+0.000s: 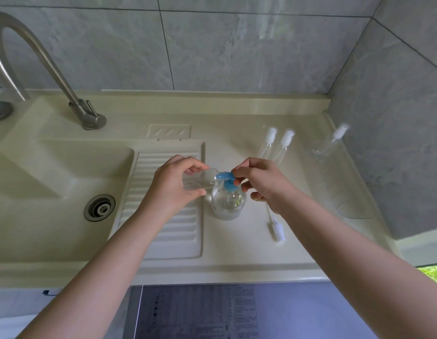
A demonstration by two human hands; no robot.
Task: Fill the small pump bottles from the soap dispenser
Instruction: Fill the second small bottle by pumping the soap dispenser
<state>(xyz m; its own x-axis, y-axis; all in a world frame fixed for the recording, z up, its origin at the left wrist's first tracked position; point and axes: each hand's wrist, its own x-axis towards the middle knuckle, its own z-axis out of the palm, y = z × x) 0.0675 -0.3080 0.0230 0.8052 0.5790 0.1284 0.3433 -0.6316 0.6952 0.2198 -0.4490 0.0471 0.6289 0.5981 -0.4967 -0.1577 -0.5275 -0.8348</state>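
Note:
A clear soap dispenser (228, 204) with a blue pump head (226, 178) stands on the cream counter, right of the ribbed drainboard. My left hand (174, 184) grips a small clear bottle (199, 181) tilted on its side, its open neck against the blue spout. My right hand (264, 183) rests on the back of the pump head, thumb and forefinger pinching it, the other fingers curled. Two white pump tops with tubes (277, 140) lie at the back right. A third pump top (277, 230) lies beside my right wrist. Another small clear bottle (328, 145) with its pump fitted lies far right.
A cream sink (53, 177) with a metal drain (99, 207) is on the left, under a curved steel tap (48, 67). The ribbed drainboard (173, 216) runs between sink and dispenser. Grey tiled walls close off the back and right. A transparent sheet (347, 199) lies at the right.

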